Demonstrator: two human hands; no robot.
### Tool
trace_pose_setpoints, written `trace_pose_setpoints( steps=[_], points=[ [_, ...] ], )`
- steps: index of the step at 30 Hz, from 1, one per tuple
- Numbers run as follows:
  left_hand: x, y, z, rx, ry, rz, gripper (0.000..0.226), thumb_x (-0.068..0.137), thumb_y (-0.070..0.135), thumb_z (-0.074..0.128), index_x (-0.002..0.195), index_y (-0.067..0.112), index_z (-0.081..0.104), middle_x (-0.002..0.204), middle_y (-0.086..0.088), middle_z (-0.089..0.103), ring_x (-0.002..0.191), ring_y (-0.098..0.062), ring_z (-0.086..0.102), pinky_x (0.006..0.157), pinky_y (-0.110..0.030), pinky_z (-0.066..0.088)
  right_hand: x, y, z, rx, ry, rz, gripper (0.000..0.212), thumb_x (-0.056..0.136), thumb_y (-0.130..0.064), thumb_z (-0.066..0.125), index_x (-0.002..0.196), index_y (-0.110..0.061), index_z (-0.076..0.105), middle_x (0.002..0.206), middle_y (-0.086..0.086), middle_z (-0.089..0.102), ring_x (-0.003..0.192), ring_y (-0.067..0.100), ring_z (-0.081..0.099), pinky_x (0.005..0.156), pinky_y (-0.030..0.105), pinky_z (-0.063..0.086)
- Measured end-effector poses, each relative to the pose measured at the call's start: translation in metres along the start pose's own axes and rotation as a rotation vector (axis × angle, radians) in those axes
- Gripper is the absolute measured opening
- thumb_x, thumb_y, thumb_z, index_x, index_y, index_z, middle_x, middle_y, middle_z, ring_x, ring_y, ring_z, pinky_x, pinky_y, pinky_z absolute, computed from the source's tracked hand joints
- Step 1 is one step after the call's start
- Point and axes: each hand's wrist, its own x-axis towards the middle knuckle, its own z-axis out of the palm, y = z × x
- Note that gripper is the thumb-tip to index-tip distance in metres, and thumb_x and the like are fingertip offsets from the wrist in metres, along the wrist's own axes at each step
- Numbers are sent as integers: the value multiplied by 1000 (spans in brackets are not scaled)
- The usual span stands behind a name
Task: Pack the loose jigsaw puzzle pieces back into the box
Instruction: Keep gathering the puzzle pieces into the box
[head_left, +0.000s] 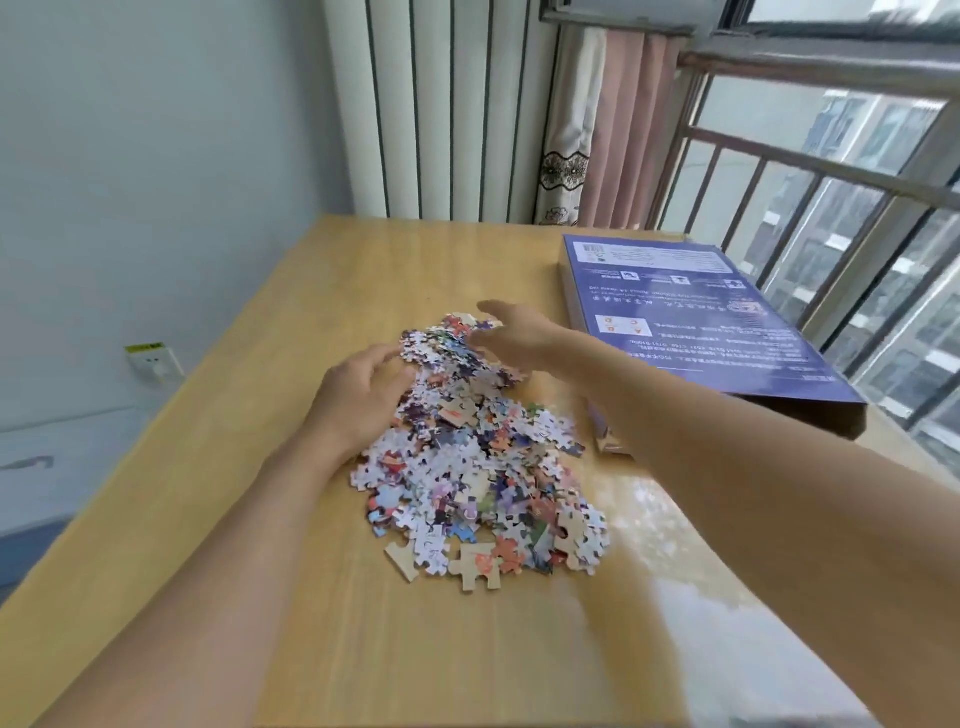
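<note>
Your left hand (363, 389) on left edge of puzzle pieces (478, 452), fingers loosely curved against pile. Your right hand (511, 335) spread over pile's far end, blurred. Pieces heaped mid-counter (234, 467); purple box (691, 317) just right of them. Window railing (831, 171) beyond.

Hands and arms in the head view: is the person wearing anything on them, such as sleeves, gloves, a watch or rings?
Nothing is worn as far as the view shows. The left hand and right hand are bare, without gloves. Both forearms are uncovered up to the frame edge, with no sleeve, watch or wristband. No ring is visible, though the fingers are slightly blurred.
</note>
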Motion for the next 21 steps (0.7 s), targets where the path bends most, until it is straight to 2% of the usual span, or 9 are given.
trace_pose_setpoints(
  steps=[3, 6, 9, 12, 16, 18, 21],
  points=[
    [6, -6, -1, -56, 3, 20, 48, 100, 42, 47, 145, 28, 45, 152, 1, 41, 139, -18, 37, 109, -34, 29, 42, 7, 7, 37, -59, 103, 97, 89, -62, 60, 160, -15, 14, 161, 13, 29, 143, 32, 37, 115, 40, 31],
    [11, -12, -2, -141, 49, 20, 44, 104, 35, 40, 146, 23, 45, 152, 3, 42, 138, -12, 37, 104, -23, 26, 65, -7, 15, 15, -167, 12, 108, 78, -78, 58, 160, -20, 17, 165, 7, 21, 150, 29, 25, 122, 47, 20],
    [16, -15, -3, -251, 56, -22, 45, 106, 34, 33, 149, 23, 41, 154, 6, 39, 140, -8, 34, 105, -20, 24, 63, -29, 11, -202, -355, -108, 100, 78, -79, 56, 157, -27, 26, 163, 0, 27, 149, 25, 27, 122, 49, 20],
    [18, -16, 0, -257, 1, -47, 47, 106, 39, 29, 151, 25, 38, 155, 8, 37, 142, -8, 31, 111, -23, 23, 40, -45, 5, -533, -470, -176, 109, 69, -80, 66, 157, -32, 22, 163, -6, 27, 149, 21, 28, 121, 48, 22],
    [14, -10, 9, 92, -93, 47, 52, 105, 44, 24, 152, 27, 34, 156, 7, 36, 144, -13, 29, 118, -36, 23, 7, -51, 6, -610, -517, -188, 116, 59, -61, 86, 154, -31, 27, 152, -7, 42, 138, 21, 41, 116, 42, 31],
    [8, -4, 10, 68, -103, 107, 47, 105, 40, 27, 148, 26, 41, 143, 11, 48, 132, -11, 42, 108, -33, 33, -2, -49, 9, -580, -463, -210, 116, 54, -59, 90, 151, -29, 32, 145, -8, 48, 132, 22, 47, 114, 41, 36],
    [-2, 5, 8, -64, -99, 104, 36, 106, 33, 32, 136, 31, 51, 111, 17, 58, 100, -1, 54, 79, -16, 37, -13, -42, 9, -506, -380, -202, 106, 56, -57, 90, 146, -27, 42, 134, -9, 57, 120, 20, 55, 104, 36, 44]
  ],
)
